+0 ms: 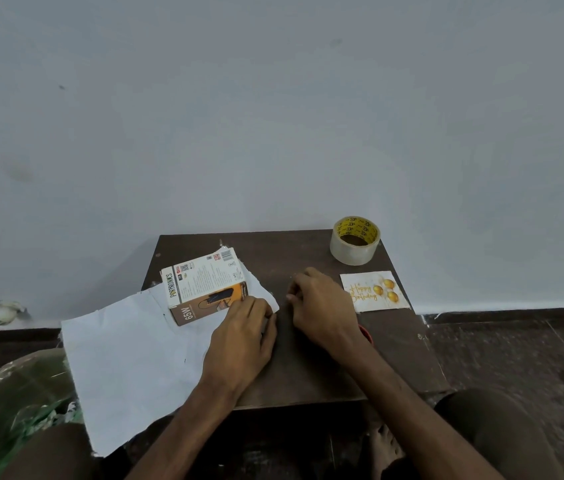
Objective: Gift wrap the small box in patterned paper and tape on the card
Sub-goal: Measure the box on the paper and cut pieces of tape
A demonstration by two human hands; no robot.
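Observation:
A small white and brown box (204,284) lies on a sheet of paper (128,358), white side up, that overhangs the left edge of a low dark table (308,258). My left hand (242,334) rests on the paper's right edge just right of the box, fingers curled at that edge. My right hand (318,306) lies on the bare table with its fingers curled under; whether it pinches anything is hidden. A "Happy Birthday" card (374,291) lies to its right. A roll of clear tape (355,240) stands at the table's far right corner.
A grey wall rises right behind the table. A red object (367,332) peeks out from under my right wrist. Green plastic wrapping (14,403) lies on the dark floor at the left. My knees and a bare foot (386,445) frame the table's near edge.

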